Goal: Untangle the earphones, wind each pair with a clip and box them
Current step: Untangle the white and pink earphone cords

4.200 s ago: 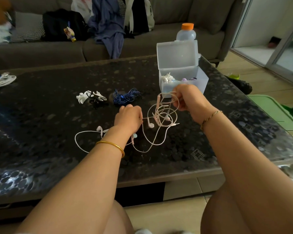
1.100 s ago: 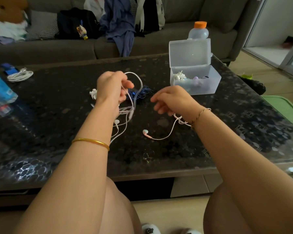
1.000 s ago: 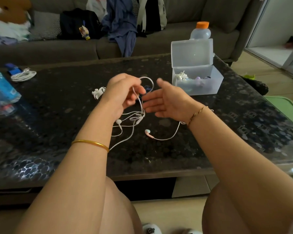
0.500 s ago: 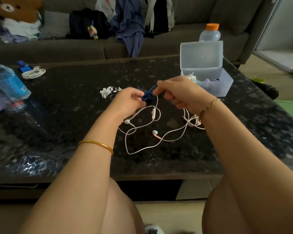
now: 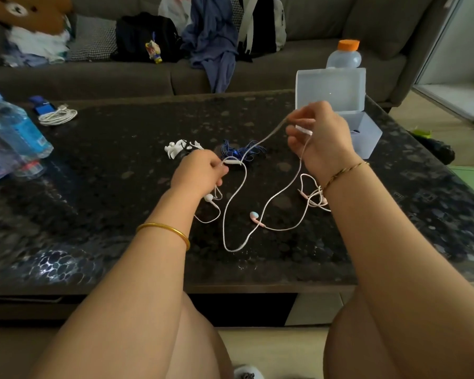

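Observation:
Pale pink earphones (image 5: 236,212) lie in loose loops on the dark table (image 5: 107,192), one earbud (image 5: 254,215) resting between my arms. My left hand (image 5: 200,173) pinches the cable at its inline remote. My right hand (image 5: 319,135), raised above the table, pinches the cable farther along, so a stretch runs taut between both hands. A tangled end lies under my right wrist. A blue earphone bundle (image 5: 241,151) and white clips (image 5: 181,149) lie just beyond my left hand. The open translucent box (image 5: 364,132) stands behind my right hand.
Two water bottles (image 5: 14,132) stand at the table's left edge, with a coiled white cable (image 5: 58,116) and a blue item behind them. An orange-capped bottle (image 5: 344,54) stands behind the box. A sofa with bags and clothes runs along the back.
My hands have drawn apart: the right one rose toward the box while the left stayed low, stretching the cable between them. The loops on the table have opened out.

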A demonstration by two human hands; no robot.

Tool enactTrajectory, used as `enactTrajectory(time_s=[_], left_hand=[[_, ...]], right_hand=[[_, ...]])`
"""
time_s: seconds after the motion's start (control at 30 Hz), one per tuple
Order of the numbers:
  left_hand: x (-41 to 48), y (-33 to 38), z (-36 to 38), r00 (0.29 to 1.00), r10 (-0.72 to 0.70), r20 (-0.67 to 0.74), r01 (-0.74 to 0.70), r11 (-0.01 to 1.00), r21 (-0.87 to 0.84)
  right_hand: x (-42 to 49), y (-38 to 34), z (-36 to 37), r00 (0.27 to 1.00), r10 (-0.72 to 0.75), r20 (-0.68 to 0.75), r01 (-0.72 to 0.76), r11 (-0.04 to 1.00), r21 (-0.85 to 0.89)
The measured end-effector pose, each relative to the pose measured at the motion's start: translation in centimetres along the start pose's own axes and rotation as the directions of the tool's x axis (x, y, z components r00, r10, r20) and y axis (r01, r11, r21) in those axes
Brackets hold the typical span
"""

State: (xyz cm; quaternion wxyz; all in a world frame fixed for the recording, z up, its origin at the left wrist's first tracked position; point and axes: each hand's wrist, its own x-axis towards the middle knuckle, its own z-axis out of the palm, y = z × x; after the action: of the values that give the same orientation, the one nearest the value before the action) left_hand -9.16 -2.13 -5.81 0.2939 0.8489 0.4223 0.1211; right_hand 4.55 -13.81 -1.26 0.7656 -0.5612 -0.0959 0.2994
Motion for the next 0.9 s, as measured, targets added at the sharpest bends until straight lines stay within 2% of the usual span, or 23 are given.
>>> enactTrajectory(time_s=[0.07, 0.13, 0.23, 0.3, 0.37, 0.43, 0.5, 0.57, 0.6, 0.63, 0.7, 0.73, 0.77, 0.8, 0.83, 0.9], left_hand=[[0.1, -0.6, -0.3, 0.996, -0.079, -0.043, 0.078, 0.997, -0.024], [0.3, -1.3, -0.5, 0.979, -0.174, -0.103, 0.166, 0.983, -0.079], [0.8, -1.9, -0.8, 0.96, -0.251, -0.126, 0.237, 0.965, -0.114], [1.0, -1.9, -1.1, 0.959, -0.263, -0.104, 0.246, 0.957, -0.156], [1.2, -2.2, -1.7, 0.943, -0.305, -0.131, 0.282, 0.944, -0.169], [0.8, -2.4, -2.3, 0.924, -0.309, -0.227, 0.304, 0.951, -0.059], [0.4, -2.2, -2.8, 0.916, -0.23, -0.33, 0.28, 0.953, 0.113], [-0.7, -1.2, -3.6, 0.907, -0.178, -0.383, 0.247, 0.959, 0.138], [-1.3, -0.5, -3.9, 0.907, -0.174, -0.383, 0.226, 0.969, 0.095], [-1.6, 0.0, -4.3, 0.91, -0.182, -0.373, 0.207, 0.978, 0.026], [-2.2, 0.8, -4.8, 0.915, -0.235, -0.329, 0.197, 0.97, -0.145], [-2.4, 1.2, -5.0, 0.913, -0.279, -0.298, 0.219, 0.951, -0.22], [-2.6, 1.4, -5.1, 0.906, -0.334, -0.26, 0.26, 0.924, -0.282], [-2.7, 1.7, -5.3, 0.899, -0.386, -0.206, 0.307, 0.892, -0.333], [-2.7, 1.8, -5.4, 0.894, -0.426, -0.142, 0.349, 0.858, -0.378], [-2.7, 1.8, -5.8, 0.898, -0.44, -0.002, 0.388, 0.794, -0.469]], right_hand=[[0.2, 0.1, -0.3, 0.997, 0.077, -0.008, -0.075, 0.983, 0.165], [0.4, 0.3, -0.3, 0.993, 0.104, -0.058, -0.09, 0.975, 0.202], [0.6, 0.9, 0.3, 0.978, 0.062, -0.197, -0.04, 0.993, 0.112], [0.9, 1.6, 0.6, 0.974, 0.01, -0.225, -0.006, 1.0, 0.02], [1.0, 2.3, 1.0, 0.988, -0.008, -0.154, -0.001, 0.998, -0.064], [0.8, 2.5, 1.4, 0.996, 0.059, -0.06, -0.071, 0.973, -0.221], [0.3, 2.5, 1.9, 0.991, 0.128, 0.046, -0.099, 0.908, -0.408], [-0.2, 2.5, 2.5, 0.972, 0.16, 0.171, -0.043, 0.839, -0.542], [-0.5, 2.7, 2.9, 0.961, 0.17, 0.218, 0.0, 0.789, -0.614], [-0.7, 3.1, 3.2, 0.956, 0.156, 0.248, 0.073, 0.693, -0.717], [-0.6, 4.1, 3.6, 0.957, 0.049, 0.287, 0.255, 0.332, -0.908], [-0.5, 4.4, 3.7, 0.95, -0.045, 0.31, 0.313, 0.18, -0.932], [-0.6, 4.6, 4.0, 0.932, -0.128, 0.338, 0.355, 0.145, -0.924], [-0.8, 4.6, 4.3, 0.905, -0.185, 0.383, 0.417, 0.205, -0.886], [-1.0, 4.6, 4.5, 0.868, -0.222, 0.443, 0.494, 0.309, -0.813], [-1.8, 4.2, 5.1, 0.799, -0.239, 0.552, 0.593, 0.471, -0.653]])
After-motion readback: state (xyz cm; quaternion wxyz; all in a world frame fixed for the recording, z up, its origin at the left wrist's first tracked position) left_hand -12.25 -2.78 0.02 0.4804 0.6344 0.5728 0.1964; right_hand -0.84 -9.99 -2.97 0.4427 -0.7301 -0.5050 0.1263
